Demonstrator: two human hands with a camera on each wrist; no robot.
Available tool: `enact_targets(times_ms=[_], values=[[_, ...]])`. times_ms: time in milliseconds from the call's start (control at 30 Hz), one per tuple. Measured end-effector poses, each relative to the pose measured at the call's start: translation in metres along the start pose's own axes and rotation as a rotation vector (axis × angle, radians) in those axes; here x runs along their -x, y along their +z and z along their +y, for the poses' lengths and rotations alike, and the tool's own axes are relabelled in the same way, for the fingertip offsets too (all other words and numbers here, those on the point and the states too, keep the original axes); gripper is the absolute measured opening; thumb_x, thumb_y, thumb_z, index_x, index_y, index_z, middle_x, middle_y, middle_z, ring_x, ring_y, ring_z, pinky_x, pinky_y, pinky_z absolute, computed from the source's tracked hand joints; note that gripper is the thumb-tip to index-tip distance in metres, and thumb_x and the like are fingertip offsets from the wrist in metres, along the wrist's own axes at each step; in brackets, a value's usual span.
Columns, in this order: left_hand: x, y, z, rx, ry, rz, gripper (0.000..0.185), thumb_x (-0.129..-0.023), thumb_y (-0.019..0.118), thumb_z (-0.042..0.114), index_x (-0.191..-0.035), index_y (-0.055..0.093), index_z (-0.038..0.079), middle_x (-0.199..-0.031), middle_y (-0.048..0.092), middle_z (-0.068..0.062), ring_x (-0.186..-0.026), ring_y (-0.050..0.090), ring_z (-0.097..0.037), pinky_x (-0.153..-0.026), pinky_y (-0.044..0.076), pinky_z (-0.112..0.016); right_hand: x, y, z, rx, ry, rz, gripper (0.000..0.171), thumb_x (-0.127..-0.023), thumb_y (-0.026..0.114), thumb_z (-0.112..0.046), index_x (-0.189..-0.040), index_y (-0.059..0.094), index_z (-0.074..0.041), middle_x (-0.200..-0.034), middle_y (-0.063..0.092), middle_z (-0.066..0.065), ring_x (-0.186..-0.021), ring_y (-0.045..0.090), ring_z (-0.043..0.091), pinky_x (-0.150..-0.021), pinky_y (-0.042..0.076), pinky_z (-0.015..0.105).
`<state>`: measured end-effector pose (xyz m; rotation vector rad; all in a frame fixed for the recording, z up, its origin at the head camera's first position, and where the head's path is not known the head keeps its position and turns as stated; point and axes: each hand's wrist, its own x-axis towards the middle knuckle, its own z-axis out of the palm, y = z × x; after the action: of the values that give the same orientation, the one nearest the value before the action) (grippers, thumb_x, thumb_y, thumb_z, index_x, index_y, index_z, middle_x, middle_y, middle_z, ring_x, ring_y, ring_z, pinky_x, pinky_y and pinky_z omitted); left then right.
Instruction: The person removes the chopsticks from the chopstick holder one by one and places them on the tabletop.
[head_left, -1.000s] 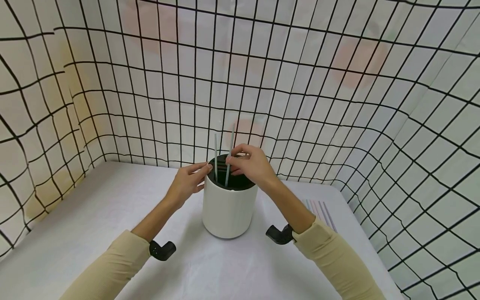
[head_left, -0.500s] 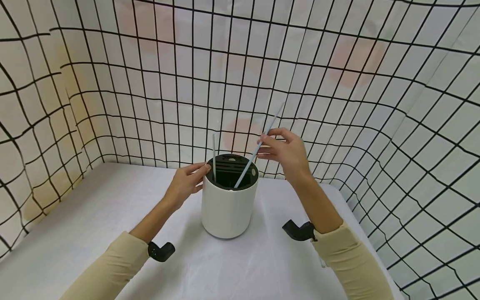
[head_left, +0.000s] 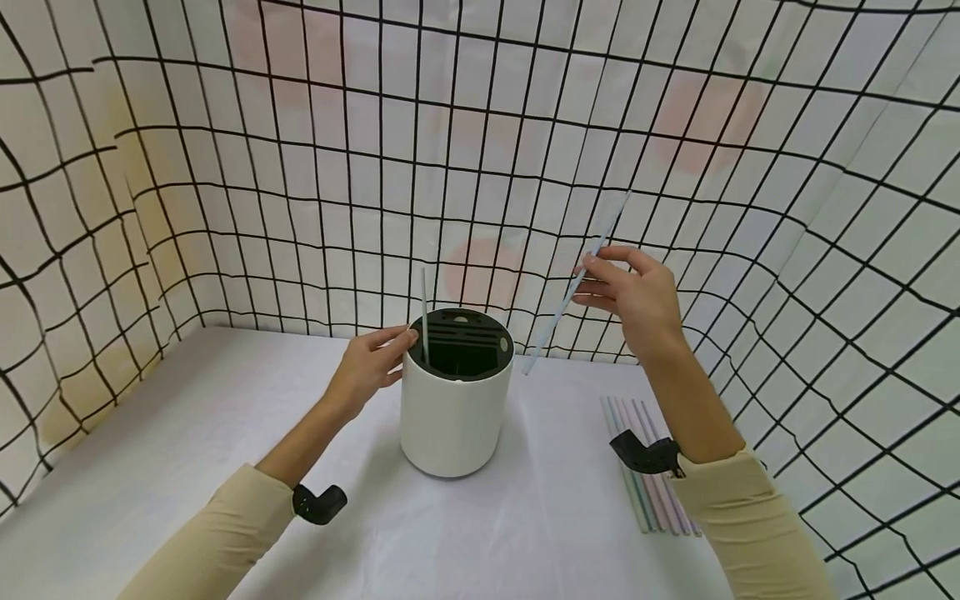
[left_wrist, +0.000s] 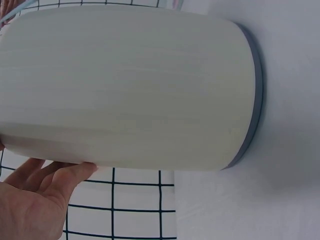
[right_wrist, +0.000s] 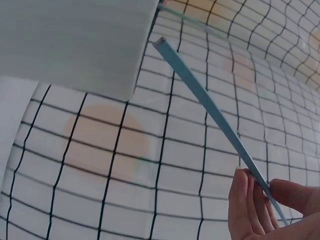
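Observation:
A white cylindrical container [head_left: 450,425] with a black slotted inside stands upright on the table. My left hand [head_left: 367,367] holds it at the left side of its rim; in the left wrist view the fingers [left_wrist: 55,182] touch its wall. Inside the left part of the rim stands a pale straw [head_left: 425,317]. To the right of the container, my right hand [head_left: 637,300] pinches a light-blue straw [head_left: 558,312] between thumb and fingertips. That straw slants, its lower end hanging clear of the rim. In the right wrist view, the blue straw [right_wrist: 215,112] points toward the container [right_wrist: 75,45].
Several pastel straws [head_left: 645,483], green, blue, pink and purple, lie side by side on the white table [head_left: 540,533] below my right forearm. Black-gridded white cloth [head_left: 360,200] encloses the back and sides. A black wrist mount [head_left: 318,505] sits on each forearm.
My right hand has drawn the blue straw up out of the container and carried it to the right. My left hand stays at the rim, and the other straw still stands inside.

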<state>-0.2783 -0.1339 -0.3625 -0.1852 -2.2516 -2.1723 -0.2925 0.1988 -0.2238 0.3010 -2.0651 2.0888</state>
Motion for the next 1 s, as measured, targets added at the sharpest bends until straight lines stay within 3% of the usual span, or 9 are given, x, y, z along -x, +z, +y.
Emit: enact_targets(times_ms=[267,533,700,1000], values=[[0.0,-0.002,-0.001,-0.002,0.001,0.006,0.058,-0.102,0.063,0.039,-0.146,0.053,0.004,-0.149,0.055,-0.014,-0.138,0.053,-0.031,-0.107,0.05,-0.046,-0.002,-0.035,0.026,0.052,0.115,-0.005,0.038,-0.095,0.074,-0.018,-0.124,0.057,0.0,-0.093,0.075,0.001,-0.08,0.075,0.015,-0.078,0.064,0.03],[-0.001,-0.001,0.0,-0.008,0.001,0.007,0.057,-0.101,0.063,0.04,-0.146,0.054,0.005,-0.148,0.056,-0.013,-0.138,0.053,-0.03,-0.107,0.051,-0.046,-0.003,-0.069,0.071,0.292,0.241,-0.08,0.041,-0.099,0.068,-0.024,-0.128,0.056,0.003,-0.091,0.074,-0.006,-0.078,0.075,0.013,-0.079,0.064,0.029],[-0.001,-0.001,0.0,-0.004,0.001,0.009,0.057,-0.101,0.064,0.04,-0.145,0.054,0.006,-0.148,0.056,-0.013,-0.138,0.053,-0.03,-0.107,0.05,-0.046,0.0,-0.083,0.097,0.376,0.31,-0.138,0.048,-0.099,0.068,-0.023,-0.134,0.054,0.007,-0.092,0.072,-0.008,-0.08,0.074,0.015,-0.078,0.064,0.03],[-0.001,-0.001,-0.002,-0.006,0.0,0.012,0.056,-0.101,0.064,0.039,-0.146,0.055,0.006,-0.148,0.056,-0.013,-0.137,0.054,-0.029,-0.106,0.051,-0.045,0.006,-0.101,0.146,0.466,0.375,-0.159,0.045,-0.099,0.068,-0.02,-0.132,0.058,0.01,-0.103,0.073,0.009,-0.08,0.074,0.017,-0.073,0.065,0.032]])
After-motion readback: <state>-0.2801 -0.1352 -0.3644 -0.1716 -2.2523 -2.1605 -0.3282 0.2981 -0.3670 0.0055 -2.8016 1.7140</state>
